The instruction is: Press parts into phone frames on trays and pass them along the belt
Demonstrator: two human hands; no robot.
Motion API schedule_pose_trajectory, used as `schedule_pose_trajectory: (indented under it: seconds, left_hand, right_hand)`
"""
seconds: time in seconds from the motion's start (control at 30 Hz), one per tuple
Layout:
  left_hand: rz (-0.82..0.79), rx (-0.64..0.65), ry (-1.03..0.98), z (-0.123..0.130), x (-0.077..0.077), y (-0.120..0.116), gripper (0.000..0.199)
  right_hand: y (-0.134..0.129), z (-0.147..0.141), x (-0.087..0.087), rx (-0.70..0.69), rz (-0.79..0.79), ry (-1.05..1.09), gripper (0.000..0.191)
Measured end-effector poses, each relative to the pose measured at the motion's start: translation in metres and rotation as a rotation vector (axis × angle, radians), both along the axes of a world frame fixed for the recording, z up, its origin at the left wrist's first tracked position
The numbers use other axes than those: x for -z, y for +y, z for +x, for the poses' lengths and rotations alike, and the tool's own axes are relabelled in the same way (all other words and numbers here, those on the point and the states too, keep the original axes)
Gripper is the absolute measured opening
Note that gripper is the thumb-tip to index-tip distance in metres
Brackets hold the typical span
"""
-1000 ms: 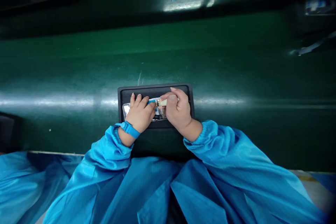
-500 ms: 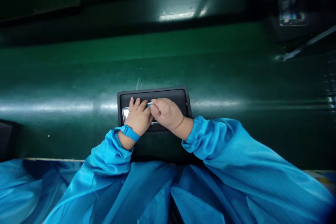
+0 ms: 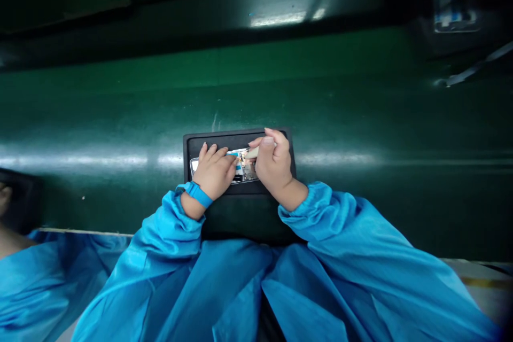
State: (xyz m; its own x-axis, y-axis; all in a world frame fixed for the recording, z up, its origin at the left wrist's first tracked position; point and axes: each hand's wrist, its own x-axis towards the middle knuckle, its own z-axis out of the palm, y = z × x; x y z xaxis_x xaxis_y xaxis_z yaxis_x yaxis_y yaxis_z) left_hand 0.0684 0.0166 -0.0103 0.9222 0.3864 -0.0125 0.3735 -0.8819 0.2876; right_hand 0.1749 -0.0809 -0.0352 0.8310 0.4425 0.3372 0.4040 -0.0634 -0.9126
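An opened phone, its inner board and blue and white parts showing, lies in a shallow black tray. Across the phone's left part my left hand rests flat, fingers stretched out, hiding some of it. A blue band circles that wrist. My right hand grips a pale, stick-like pointed tool, its tip over the board near the middle of the phone. Whether the tip touches the board I cannot tell.
The tray sits on a green work surface. Another opened phone lies on a dark tray at the far upper right, near a grey strip. On the left, a co-worker's hand is at another black tray.
My right hand has shifted right and up from beside the left fingers, turning so the pale tool and the board show. The left hand stays on the phone. A co-worker's hand has appeared at left.
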Motion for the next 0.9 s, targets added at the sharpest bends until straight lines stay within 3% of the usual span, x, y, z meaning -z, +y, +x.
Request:
schedule_pose_trajectory:
  seconds: [0.27,0.5,0.7,0.77,0.9]
  left_hand:
    - [-0.164,-0.105,0.086,0.016,-0.008,0.013,0.009]
    - [-0.13,-0.182,0.091,0.025,-0.009,0.008,0.009]
    - [-0.309,-0.286,-0.051,0.015,-0.021,0.016,0.02]
    - [-0.223,-0.293,-0.122,0.003,-0.022,0.017,0.024]
    - [0.004,-0.083,-0.072,-0.018,-0.015,0.004,0.029]
  right_hand:
    - [0.006,-0.003,-0.006,0.047,-0.033,0.07,0.027]
    - [0.01,-0.002,-0.008,0.085,-0.035,0.068,0.028]
    - [0.008,0.001,-0.007,0.066,-0.016,0.228,0.03]
    - [0.007,0.001,-0.007,0.033,-0.015,0.187,0.029]
    - [0.003,-0.001,-0.004,-0.036,-0.018,0.022,0.026]
